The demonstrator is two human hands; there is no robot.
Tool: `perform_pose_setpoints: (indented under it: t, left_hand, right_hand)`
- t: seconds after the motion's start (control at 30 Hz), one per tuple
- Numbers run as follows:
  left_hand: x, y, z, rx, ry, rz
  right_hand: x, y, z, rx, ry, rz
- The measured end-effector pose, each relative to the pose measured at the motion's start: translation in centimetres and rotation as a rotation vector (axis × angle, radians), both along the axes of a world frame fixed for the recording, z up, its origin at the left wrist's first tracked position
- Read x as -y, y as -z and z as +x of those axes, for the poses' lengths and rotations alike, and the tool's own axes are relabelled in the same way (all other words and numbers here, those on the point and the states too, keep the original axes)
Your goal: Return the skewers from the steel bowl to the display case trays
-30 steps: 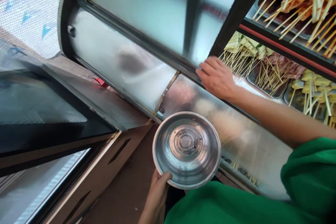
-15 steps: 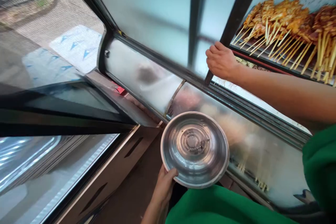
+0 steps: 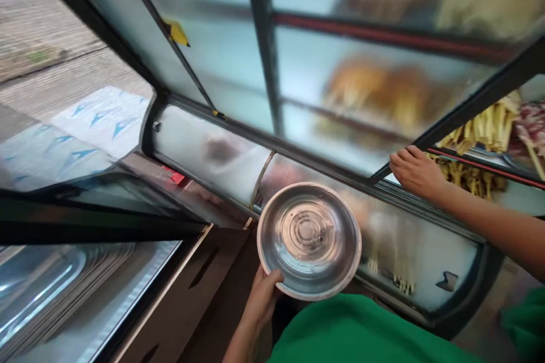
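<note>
Left hand grips round steel plate by its near rim; right hand clasps black sliding glass door frame at its lower end.

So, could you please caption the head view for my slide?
Left hand grips a steel bowl; right hand rests on the skewer case's sliding door frame.

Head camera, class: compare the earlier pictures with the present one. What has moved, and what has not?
The right hand has slid rightward with the dark door frame, so less of the skewers lies uncovered. The left hand keeps its grip on the empty metal plate, held level as before.
</note>
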State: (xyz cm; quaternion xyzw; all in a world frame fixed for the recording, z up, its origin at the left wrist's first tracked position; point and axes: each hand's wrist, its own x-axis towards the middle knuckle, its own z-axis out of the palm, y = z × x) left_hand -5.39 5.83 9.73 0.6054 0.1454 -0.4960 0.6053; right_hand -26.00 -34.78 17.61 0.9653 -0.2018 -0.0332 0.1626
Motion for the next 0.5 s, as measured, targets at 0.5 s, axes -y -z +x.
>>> perform_pose_setpoints:
  t: [0.5]
  left_hand:
    - [4.1, 0.3, -0.3, 0.025, 0.267, 0.039]
  right_hand:
    - [-2.4, 1.4, -31.4, 0.419, 0.527, 0.059]
